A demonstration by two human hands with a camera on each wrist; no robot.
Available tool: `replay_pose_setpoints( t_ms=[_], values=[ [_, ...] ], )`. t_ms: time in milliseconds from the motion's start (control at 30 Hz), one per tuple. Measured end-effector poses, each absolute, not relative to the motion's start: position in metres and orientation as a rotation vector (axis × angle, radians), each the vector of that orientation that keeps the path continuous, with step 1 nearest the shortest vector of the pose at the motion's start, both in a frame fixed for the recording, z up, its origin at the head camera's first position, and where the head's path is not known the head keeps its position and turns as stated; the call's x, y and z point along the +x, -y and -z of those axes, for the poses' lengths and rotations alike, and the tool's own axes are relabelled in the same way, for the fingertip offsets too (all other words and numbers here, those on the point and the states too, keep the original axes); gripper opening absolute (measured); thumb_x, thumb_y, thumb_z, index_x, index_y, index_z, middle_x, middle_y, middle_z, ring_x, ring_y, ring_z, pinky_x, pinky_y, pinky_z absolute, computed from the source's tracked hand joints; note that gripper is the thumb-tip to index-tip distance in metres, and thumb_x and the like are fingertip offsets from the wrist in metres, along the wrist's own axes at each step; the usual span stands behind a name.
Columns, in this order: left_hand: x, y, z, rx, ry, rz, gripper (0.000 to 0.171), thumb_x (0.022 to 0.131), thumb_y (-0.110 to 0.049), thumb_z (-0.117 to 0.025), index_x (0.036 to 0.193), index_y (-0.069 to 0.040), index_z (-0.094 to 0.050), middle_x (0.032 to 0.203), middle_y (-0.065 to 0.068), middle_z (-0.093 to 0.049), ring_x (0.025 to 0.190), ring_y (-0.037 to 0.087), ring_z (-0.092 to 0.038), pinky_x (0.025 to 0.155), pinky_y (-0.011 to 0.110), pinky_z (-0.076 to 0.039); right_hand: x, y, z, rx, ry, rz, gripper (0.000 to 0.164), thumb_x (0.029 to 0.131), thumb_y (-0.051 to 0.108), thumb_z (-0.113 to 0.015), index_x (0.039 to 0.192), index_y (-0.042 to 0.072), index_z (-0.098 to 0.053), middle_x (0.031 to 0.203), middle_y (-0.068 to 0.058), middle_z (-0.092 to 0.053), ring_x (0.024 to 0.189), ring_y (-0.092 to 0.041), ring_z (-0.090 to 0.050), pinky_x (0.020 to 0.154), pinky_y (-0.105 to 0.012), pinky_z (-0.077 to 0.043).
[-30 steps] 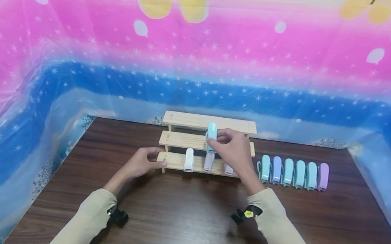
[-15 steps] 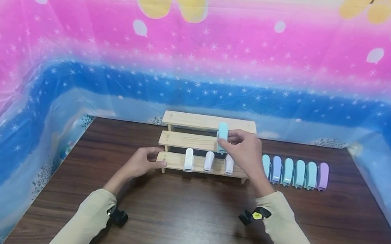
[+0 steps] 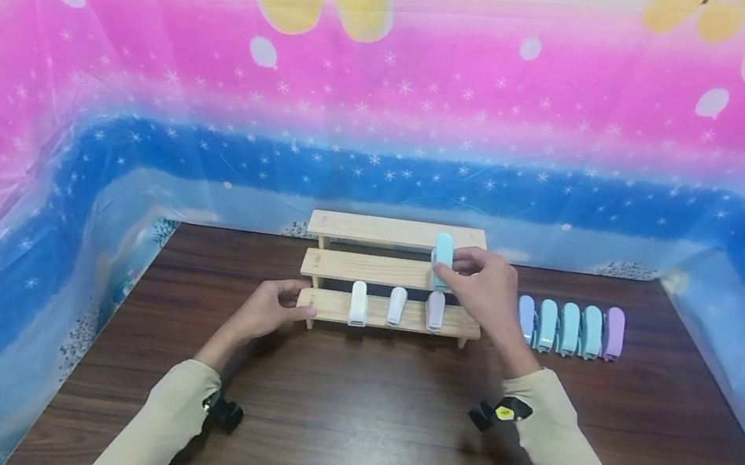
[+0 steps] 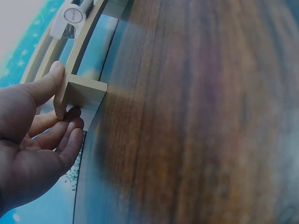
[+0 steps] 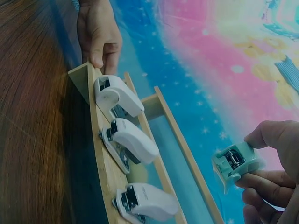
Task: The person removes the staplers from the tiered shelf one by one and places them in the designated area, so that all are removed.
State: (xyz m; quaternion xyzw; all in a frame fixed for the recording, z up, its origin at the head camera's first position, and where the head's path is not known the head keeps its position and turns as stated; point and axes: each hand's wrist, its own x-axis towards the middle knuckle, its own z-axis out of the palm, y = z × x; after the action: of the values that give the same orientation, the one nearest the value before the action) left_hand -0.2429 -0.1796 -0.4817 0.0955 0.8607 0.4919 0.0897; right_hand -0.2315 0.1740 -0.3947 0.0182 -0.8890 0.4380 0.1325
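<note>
A light wooden three-step rack (image 3: 353, 266) stands at the back of the table. My left hand (image 3: 267, 311) pinches the left end of its lowest step, with the thumb on top and fingers beneath. My right hand (image 3: 490, 285) holds a teal hole punch (image 3: 443, 252) between thumb and fingers in front of the rack's upper steps. In the right wrist view, a metal spring shows in the teal hole punch (image 5: 236, 161), which is apart from the rack. Three pale hole punches sit spaced along the lowest step: white (image 3: 358, 304), whitish (image 3: 396, 306) and pale lilac (image 3: 434, 312).
Right of the rack, several hole punches stand in a row on the dark wooden table (image 3: 346, 419): a blue-violet punch (image 3: 525, 320), teal ones (image 3: 568, 329) and a purple punch (image 3: 613, 334). My right hand hides the row's left end. A patterned cloth (image 3: 390, 108) hangs behind.
My right hand has carried the teal hole punch rightward along the rack, uncovering the pale lilac punch and covering the row's left end. My left hand stays on the rack.
</note>
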Motion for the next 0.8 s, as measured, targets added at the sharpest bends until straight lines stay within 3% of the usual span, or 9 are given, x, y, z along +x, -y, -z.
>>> replay_pose_setpoints(
  t_ms=[367, 800],
  values=[
    [-0.243, 0.18, 0.482, 0.296, -2.532, -1.497, 0.058, 0.094, -0.019, -0.077, 0.142, 0.005, -0.055, 0.134, 0.024, -0.063, 0.123, 0.039, -0.062, 0.097, 0.046, -0.056, -0.226, -0.196, 0.395, -0.027, 2.588, -1.268, 0.046, 0.086, 0.048, -0.079, 0.115, 0.013, -0.076, 0.097, -0.007, -0.077, 0.091, -0.024, -0.07, 0.078, -0.043, -0.055],
    [-0.244, 0.179, 0.482, 0.282, -2.525, -1.501, 0.059, 0.094, -0.018, -0.077, 0.143, 0.005, -0.054, 0.135, 0.025, -0.063, 0.123, 0.038, -0.063, 0.096, 0.044, -0.056, -0.224, -0.225, 0.399, -0.093, 2.563, -1.195, 0.045, 0.088, 0.045, -0.077, 0.117, 0.011, -0.075, 0.1, -0.01, -0.077, 0.092, -0.027, -0.07, 0.078, -0.041, -0.053]
  ],
)
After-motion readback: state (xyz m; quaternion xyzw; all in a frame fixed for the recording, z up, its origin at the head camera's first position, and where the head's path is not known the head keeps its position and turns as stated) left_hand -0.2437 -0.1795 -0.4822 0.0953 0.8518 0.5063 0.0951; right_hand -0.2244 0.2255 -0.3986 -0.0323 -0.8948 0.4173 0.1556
